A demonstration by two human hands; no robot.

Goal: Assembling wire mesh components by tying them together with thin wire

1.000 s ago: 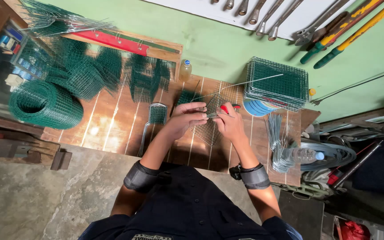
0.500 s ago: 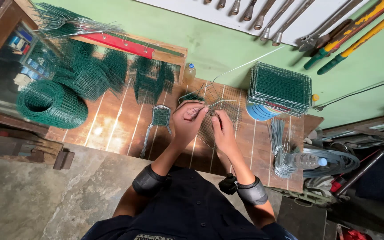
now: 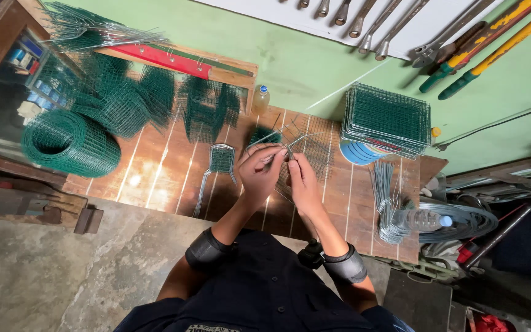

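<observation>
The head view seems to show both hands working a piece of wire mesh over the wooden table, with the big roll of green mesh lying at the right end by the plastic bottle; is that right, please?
Not quite. In the head view the roll of green mesh lies at the left end of the wooden table, not the right. The plastic bottle lies at the right end beside bent wires. The left hand and right hand do work a piece of wire mesh.

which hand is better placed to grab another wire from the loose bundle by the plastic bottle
Likely the right hand: the wire bundle lies on its side of the table, while the left hand sits farther away.
</observation>
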